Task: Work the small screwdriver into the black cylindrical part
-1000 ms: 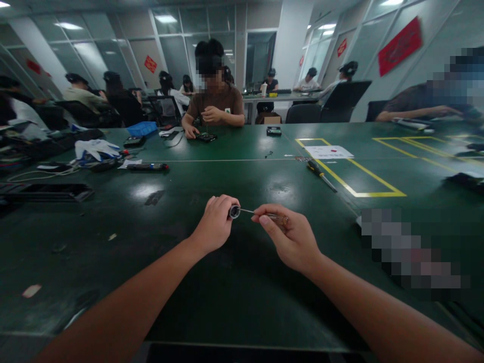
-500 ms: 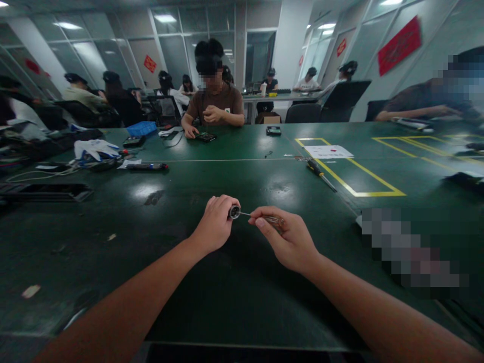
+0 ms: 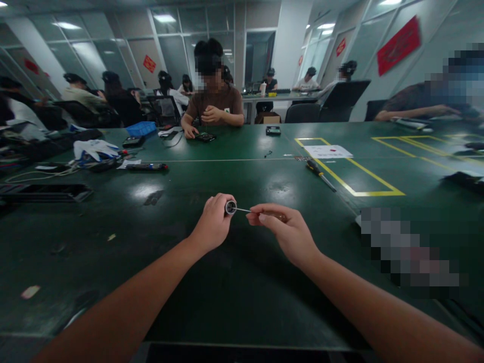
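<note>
My left hand (image 3: 214, 222) is closed around a dark cylindrical part (image 3: 230, 207) with a round, metal-rimmed open end turned toward my right hand. Most of that part is hidden in the palm, so its kind cannot be told. In my right hand (image 3: 289, 229) is a thin screwdriver (image 3: 279, 216), its brownish see-through handle gripped between thumb and fingers. The narrow metal shaft points left, and its tip reaches the open end of the cylinder. Both hands are held above the green table (image 3: 242, 302).
Ahead to the right lies a yellow-and-black screwdriver (image 3: 320, 175) near a paper sheet (image 3: 328, 152). White gloves (image 3: 96, 149), a blue basket (image 3: 141, 128) and a pen-like tool (image 3: 147, 167) lie on the left. Across the table sits a person (image 3: 214, 103) working on a small device (image 3: 205, 137).
The cylinder has shifted slightly left and turned a little. The screwdriver's shaft now lies across the cylinder's open end, and the right fingers have changed their hold slightly.
</note>
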A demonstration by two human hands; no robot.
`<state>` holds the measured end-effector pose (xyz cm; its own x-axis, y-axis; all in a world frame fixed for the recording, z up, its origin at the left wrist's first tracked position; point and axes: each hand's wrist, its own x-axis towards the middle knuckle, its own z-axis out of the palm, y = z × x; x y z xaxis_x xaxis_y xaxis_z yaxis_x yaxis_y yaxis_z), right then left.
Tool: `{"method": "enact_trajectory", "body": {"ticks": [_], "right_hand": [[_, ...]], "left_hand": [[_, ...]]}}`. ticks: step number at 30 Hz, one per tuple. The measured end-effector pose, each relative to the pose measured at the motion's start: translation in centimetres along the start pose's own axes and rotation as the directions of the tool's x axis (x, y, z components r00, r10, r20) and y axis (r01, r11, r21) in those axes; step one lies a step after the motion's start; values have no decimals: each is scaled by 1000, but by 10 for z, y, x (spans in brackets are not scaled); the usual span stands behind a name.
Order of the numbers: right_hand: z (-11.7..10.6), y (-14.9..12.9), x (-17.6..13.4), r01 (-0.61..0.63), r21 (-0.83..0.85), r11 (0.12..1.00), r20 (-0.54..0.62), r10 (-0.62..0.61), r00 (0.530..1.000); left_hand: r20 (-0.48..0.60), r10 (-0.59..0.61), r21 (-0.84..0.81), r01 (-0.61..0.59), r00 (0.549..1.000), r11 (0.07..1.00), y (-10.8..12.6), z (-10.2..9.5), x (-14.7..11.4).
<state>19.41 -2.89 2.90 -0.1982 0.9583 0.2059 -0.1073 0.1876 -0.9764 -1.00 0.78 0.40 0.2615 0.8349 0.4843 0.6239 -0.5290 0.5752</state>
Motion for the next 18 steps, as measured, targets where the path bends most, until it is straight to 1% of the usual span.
{"method": "enact_trajectory", "body": {"ticks": [4, 6, 9, 11, 13, 18], "right_hand": [[0, 6, 6, -122, 231, 965, 6, 124, 992], [0, 6, 8, -157, 301, 941, 10, 161, 987], [0, 4, 9, -174, 355, 918, 7, 183, 983], [0, 4, 9, -167, 359, 918, 4, 178, 984], [0, 4, 8, -145, 327, 934, -13, 157, 987], [1, 4, 4, -72, 163, 984, -41, 80, 996]], "left_hand": [[-24, -33, -16, 33, 999, 999, 1, 0, 1], [-25, -44, -14, 44, 999, 999, 2, -1, 1], [-23, -44, -3, 44, 999, 999, 2, -1, 1], [-17, -39, 7, 40, 999, 999, 2, -1, 1], [-17, -32, 12, 32, 999, 999, 2, 0, 1], [-19, -18, 23, 19, 1000, 1000, 3, 0, 1]]}}
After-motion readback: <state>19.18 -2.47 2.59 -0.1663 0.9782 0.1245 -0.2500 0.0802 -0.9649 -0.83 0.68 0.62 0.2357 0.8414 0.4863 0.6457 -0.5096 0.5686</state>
